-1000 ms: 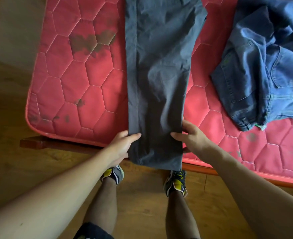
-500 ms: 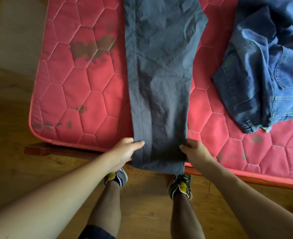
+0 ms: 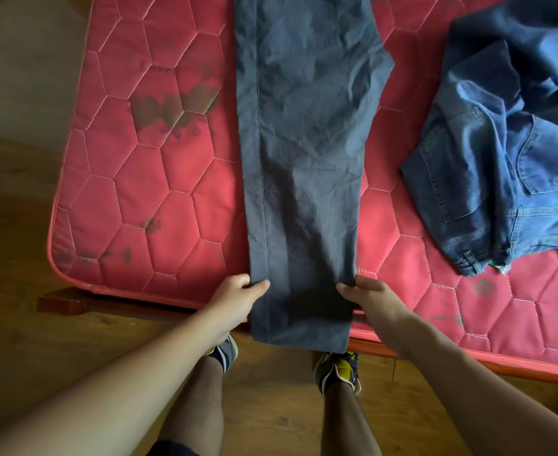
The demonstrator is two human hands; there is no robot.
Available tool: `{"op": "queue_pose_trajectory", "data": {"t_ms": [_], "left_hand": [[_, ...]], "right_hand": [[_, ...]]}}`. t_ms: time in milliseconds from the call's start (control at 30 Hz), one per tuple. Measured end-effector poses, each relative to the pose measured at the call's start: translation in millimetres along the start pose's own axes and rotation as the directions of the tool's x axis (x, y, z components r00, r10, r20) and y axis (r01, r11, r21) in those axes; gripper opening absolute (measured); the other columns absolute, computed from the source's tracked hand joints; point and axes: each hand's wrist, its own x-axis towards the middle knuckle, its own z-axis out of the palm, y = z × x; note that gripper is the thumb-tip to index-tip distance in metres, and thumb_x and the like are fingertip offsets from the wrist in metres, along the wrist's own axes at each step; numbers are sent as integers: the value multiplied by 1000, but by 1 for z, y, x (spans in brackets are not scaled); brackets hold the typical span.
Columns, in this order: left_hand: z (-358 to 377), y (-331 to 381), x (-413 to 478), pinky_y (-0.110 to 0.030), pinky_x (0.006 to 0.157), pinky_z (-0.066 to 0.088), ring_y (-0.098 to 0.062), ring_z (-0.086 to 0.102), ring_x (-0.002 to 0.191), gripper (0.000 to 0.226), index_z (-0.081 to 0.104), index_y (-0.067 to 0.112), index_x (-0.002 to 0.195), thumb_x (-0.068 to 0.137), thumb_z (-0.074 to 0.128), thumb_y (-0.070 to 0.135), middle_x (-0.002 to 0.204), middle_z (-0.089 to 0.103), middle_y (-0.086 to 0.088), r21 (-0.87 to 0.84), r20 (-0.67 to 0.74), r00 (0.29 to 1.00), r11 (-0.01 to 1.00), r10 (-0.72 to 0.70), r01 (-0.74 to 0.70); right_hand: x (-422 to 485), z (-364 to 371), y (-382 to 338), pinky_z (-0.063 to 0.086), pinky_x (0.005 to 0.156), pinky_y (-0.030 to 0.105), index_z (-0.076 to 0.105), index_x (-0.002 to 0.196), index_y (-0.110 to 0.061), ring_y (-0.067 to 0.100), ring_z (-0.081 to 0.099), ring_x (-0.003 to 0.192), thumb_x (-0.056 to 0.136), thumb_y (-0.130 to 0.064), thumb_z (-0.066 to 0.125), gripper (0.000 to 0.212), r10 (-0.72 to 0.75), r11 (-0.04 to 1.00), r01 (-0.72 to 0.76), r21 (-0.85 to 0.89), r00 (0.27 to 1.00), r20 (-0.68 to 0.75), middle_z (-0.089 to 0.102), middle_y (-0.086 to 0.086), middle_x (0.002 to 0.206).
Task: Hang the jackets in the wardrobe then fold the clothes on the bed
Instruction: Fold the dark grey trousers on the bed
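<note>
Grey trousers [image 3: 303, 153] lie flat lengthwise on the red quilted mattress [image 3: 159, 192], legs stacked, their hem hanging over the near edge. My left hand [image 3: 234, 297] pinches the left edge of the legs near the hem. On the opposite edge, at the same height, my right hand [image 3: 369, 297] has the cloth in its grip. Crumpled blue jeans [image 3: 501, 153] rest on the mattress to the right, apart from the trousers.
The mattress has dark stains on its left part and sits on a wooden bed frame [image 3: 73, 302]. A wooden floor [image 3: 24, 324] lies left and below. My feet in grey-yellow sneakers [image 3: 336, 370] stand right at the bed's edge.
Both hands have shifted slightly along the trouser legs toward the mattress edge while keeping their grip. The view has tilted a little; the trousers lie flatter.
</note>
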Motion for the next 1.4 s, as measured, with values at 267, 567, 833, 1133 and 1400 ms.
{"op": "queue_pose_trajectory", "data": {"t_ms": [267,567,833,1133,1400], "left_hand": [[-23,52,19,-40,88,43,-30,56,105,23,58,17,109,92,63,32,112,58,-7,643,-334,693,692,639,-328],[-22,160,144,-53,125,15,-39,8,155,70,23,24,161,100,38,53,168,8,-21,966,5,450,113,893,-234],[-38,227,142,-51,114,33,-40,40,139,50,58,16,135,96,47,45,147,45,-21,964,-24,240,85,971,-250],[-51,286,206,-51,126,9,-31,1,157,74,14,27,162,98,24,62,170,3,-14,983,-4,372,73,928,-171],[-52,297,197,-51,121,22,-33,19,154,71,37,29,155,92,40,60,166,24,-14,968,-30,362,117,932,-221]], "right_hand": [[26,2,-38,48,91,46,63,111,-11,37,55,106,94,-25,63,22,-735,556,331,-762,624,-265,58,13,112],[156,2,-184,-1,125,59,4,164,-24,33,-15,156,100,-70,20,80,-781,-15,84,-996,621,64,-12,10,171],[148,-4,-230,25,115,61,50,144,-19,39,31,145,99,-58,41,60,-913,-99,101,-990,387,131,37,16,157],[213,-12,-288,-8,124,59,-3,163,-36,33,-16,156,93,-81,10,84,-831,-71,84,-994,546,106,-12,7,171],[197,-9,-302,6,124,58,13,162,-36,37,2,157,90,-83,19,86,-784,-63,68,-996,614,92,6,9,171]]}}
